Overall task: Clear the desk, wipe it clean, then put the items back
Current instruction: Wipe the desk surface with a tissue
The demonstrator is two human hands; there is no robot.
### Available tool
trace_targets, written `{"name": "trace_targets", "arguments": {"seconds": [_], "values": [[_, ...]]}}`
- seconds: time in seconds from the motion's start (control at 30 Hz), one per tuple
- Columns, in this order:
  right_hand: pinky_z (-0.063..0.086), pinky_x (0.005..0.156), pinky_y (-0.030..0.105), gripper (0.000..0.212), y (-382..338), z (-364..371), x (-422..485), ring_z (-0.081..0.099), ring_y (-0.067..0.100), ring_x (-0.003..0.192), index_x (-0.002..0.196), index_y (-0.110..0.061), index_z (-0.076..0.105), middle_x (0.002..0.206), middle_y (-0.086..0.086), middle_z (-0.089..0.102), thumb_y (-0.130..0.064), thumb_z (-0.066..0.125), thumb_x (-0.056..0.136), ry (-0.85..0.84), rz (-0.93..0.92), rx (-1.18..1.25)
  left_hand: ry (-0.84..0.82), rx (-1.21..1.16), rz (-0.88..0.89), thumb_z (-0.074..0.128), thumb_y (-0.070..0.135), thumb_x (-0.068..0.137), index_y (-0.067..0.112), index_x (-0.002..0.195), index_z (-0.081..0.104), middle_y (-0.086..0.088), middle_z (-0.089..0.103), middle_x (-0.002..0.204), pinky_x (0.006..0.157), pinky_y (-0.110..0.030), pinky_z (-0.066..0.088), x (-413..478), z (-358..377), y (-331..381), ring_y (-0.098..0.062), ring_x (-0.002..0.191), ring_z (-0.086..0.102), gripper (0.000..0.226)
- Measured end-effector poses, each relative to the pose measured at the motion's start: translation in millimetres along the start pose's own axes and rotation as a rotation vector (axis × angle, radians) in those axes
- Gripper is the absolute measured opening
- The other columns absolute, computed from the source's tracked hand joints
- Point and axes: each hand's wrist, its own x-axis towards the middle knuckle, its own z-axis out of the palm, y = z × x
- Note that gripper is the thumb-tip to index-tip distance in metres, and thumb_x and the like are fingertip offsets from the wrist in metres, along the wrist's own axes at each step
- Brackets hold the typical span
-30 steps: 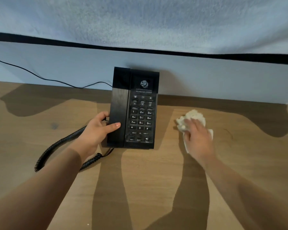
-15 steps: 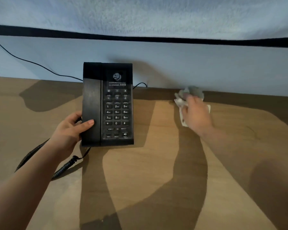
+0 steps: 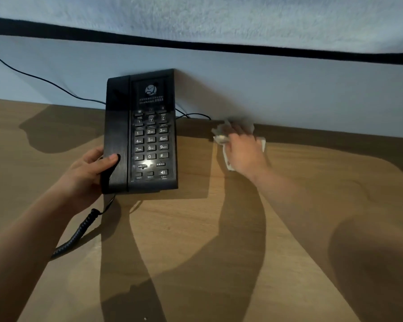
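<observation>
Wooden surface (image 3: 196, 240) against a pale wall (image 3: 289, 94), crossed by arm shadows. At 10 o'clock of centre, phone (image 3: 149, 135) seemingly held up off the wood and tilted by the left hand (image 3: 89, 170), fingers (image 3: 94, 153) wrapped round the handset side, thumb on top. Coiled cord (image 3: 79, 231) trailing toward 7 o'clock. At 2 o'clock, right hand (image 3: 244, 152) pressing a crumpled cloth (image 3: 221, 135) onto the wood at the wall edge. Too blurred there to tell whether those fingers curl into the cloth or lie straight.

Looks like the wiping step, with clearing done by lifting rather than removing. Next, probably: sweep the cloth toward 9 o'clock through the patch under the phone, holding that high enough to pass beneath and minding the thin cable (image 3: 44, 81) behind, then set it down.
</observation>
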Motion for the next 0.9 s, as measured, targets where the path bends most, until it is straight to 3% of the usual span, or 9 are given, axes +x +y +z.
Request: {"name": "trace_targets", "arguments": {"seconds": [0.13,0.23,0.3,0.4,0.5,0.57,0.7,0.77,0.9], "values": [[0.026,0.111,0.042,0.041,-45,20,-24,0.038,0.026,0.131,0.138,-0.02,0.041,0.141,0.008,0.046,-0.026,0.042,0.097,-0.156,-0.291,-0.051,0.009,-0.041,-0.008,0.065,0.026,0.071,0.021,0.107,0.062,-0.005,0.07,0.098,0.061,-0.031,0.058,3,1,2,-0.018,0.081,0.07,0.036],[0.0,0.117,0.041,0.043,-59,27,-92,0.015,0.013,0.144,0.141,-0.031,0.039,0.152,-0.006,0.031,-0.025,0.042,0.099,-0.339,-0.643,0.096,0.014,-0.031,-0.02,0.058,0.023,0.074,0.019,0.107,0.06,-0.005,0.069,0.097,0.064,-0.03,0.059,3,1,4,-0.017,0.079,0.07,0.034],[0.008,0.119,0.046,0.042,-50,21,-109,0.019,0.009,0.143,0.136,-0.035,0.045,0.15,-0.012,0.034,-0.019,0.043,0.098,-0.469,-0.708,0.22,0.019,-0.021,-0.023,0.06,0.023,0.073,0.019,0.106,0.06,-0.004,0.069,0.097,0.065,-0.029,0.059,3,2,4,-0.016,0.078,0.07,0.033],[0.037,0.101,0.063,0.033,-26,2,-75,0.049,0.031,0.123,0.125,-0.025,0.057,0.134,0.002,0.054,-0.013,0.049,0.095,-0.338,-0.395,0.588,0.014,-0.024,-0.001,0.06,0.022,0.073,0.021,0.101,0.061,0.0,0.071,0.09,0.061,-0.026,0.058,1,8,4,-0.013,0.075,0.07,0.028],[0.017,0.117,0.047,0.044,5,-5,-40,0.025,0.023,0.142,0.14,-0.022,0.042,0.152,0.003,0.033,-0.015,0.043,0.097,-0.114,-0.125,0.212,0.029,-0.016,0.026,0.058,0.017,0.08,0.019,0.102,0.06,-0.002,0.07,0.095,0.065,-0.026,0.058,-2,15,4,-0.015,0.082,0.069,0.023],[0.012,0.119,0.044,0.047,11,1,-61,0.02,0.019,0.144,0.142,-0.024,0.038,0.154,0.001,0.028,-0.017,0.043,0.096,-0.091,-0.166,0.094,0.048,0.021,0.035,0.055,0.012,0.087,0.017,0.102,0.06,-0.006,0.067,0.101,0.073,-0.027,0.056,-3,22,4,-0.018,0.089,0.066,0.016],[0.021,0.113,0.048,0.038,-3,17,-151,0.041,0.018,0.134,0.123,-0.025,0.058,0.139,-0.003,0.051,-0.023,0.043,0.089,-0.277,-0.61,0.155,0.015,0.046,0.045,0.059,0.013,0.081,0.017,0.103,0.061,-0.007,0.067,0.103,0.068,-0.024,0.057,-4,40,-3,-0.021,0.095,0.064,0.022],[0.027,0.11,0.048,0.037,14,11,-155,0.046,0.014,0.129,0.119,-0.024,0.062,0.132,-0.004,0.058,-0.024,0.043,0.087,-0.271,-0.651,0.167,-0.004,0.043,0.044,0.061,0.015,0.078,0.018,0.106,0.06,-0.008,0.067,0.105,0.07,-0.024,0.057,-4,51,-6,-0.021,0.097,0.065,0.028],[0.034,0.109,0.049,0.038,68,-18,-105,0.047,0.022,0.129,0.124,-0.016,0.06,0.133,0.006,0.056,-0.007,0.05,0.089,0.084,-0.093,0.152,-0.044,0.055,0.061,0.066,0.018,0.073,0.019,0.108,0.06,-0.003,0.072,0.098,0.072,-0.026,0.054,-3,81,-15,-0.017,0.092,0.068,0.036]]}}
